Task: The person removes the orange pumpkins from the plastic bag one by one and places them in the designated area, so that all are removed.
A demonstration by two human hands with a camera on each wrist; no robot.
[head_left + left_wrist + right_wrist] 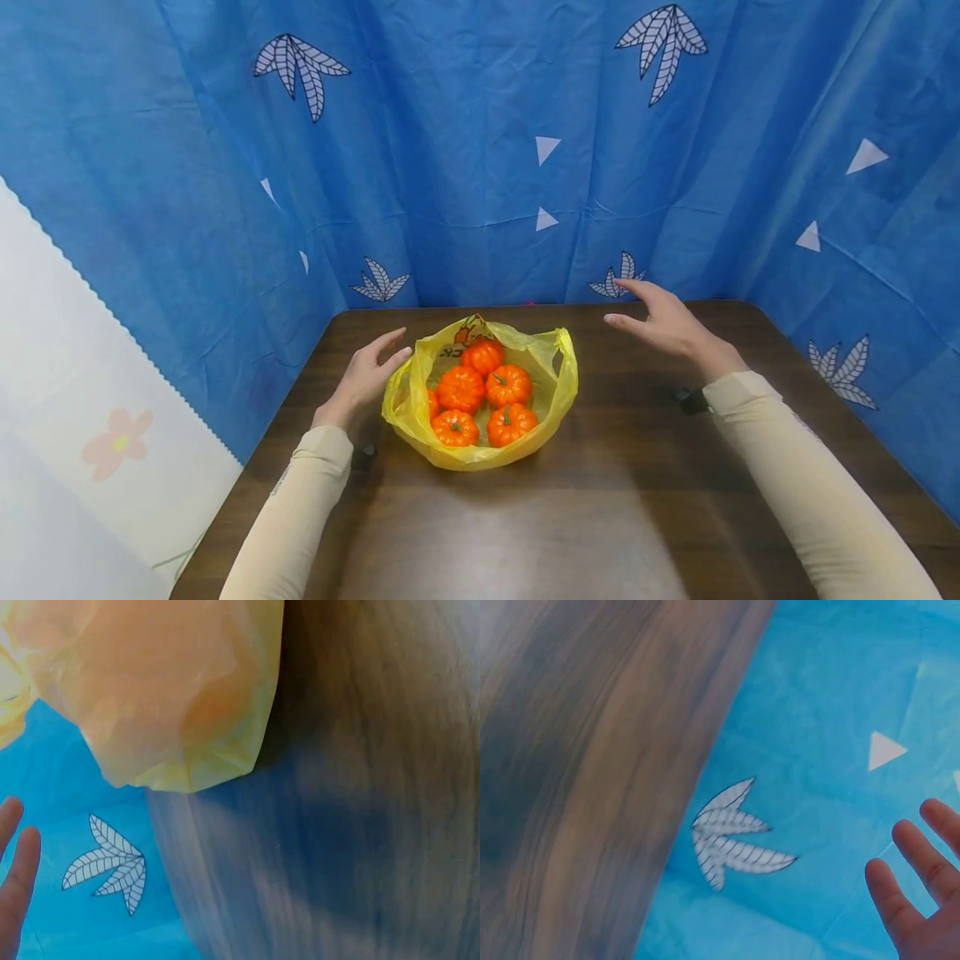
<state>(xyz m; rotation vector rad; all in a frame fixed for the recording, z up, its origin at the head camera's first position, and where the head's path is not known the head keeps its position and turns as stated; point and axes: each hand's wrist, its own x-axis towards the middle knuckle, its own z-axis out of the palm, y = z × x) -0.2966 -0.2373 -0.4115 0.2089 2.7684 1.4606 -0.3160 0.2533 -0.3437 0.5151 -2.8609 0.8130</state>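
Note:
A yellow plastic bag (551, 417) stands with its mouth open on the dark wooden table, several small orange pumpkins (461, 389) inside it. Just left of the bag is my left hand (363, 375), fingers extended and holding nothing; whether a fingertip touches the plastic I cannot tell. In the left wrist view the bag's side (172, 697) fills the upper left, orange showing through it. My right hand (663, 321) is held in the air to the right, well apart from the bag. Its fingers (892, 900) are spread in the right wrist view, with nothing in them.
The wooden table (480, 533) reaches back to a blue curtain (480, 150) printed with leaves and triangles. A white cloth (67, 375) with a flower print hangs at the left. Small dark objects lie near both wrists, too unclear to name.

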